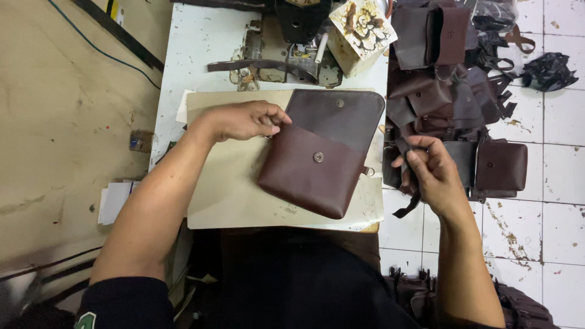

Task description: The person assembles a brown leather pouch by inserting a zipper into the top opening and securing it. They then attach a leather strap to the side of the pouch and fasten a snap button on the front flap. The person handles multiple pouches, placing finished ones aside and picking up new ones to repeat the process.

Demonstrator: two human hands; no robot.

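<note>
Left hand (247, 120) fingers pinched on brown pouch (317, 159) edge, flap open, on beige board (228, 189) over surface (195, 49), right hand (429, 167) fingers closed around dark strap (407, 207).

So there's a brown leather pouch (317, 167) lying flap-open on a beige board (231, 189) on the white worktable (189, 55), and the left hand (244, 120) is pinching its upper left corner. The right hand (429, 167) is off to the side gripping a dark strap (407, 204), right next to a pile of brown pouches (463, 103) on the tiled floor (548, 201). A sewing machine (286, 55) sits at the far end of the table.
</note>
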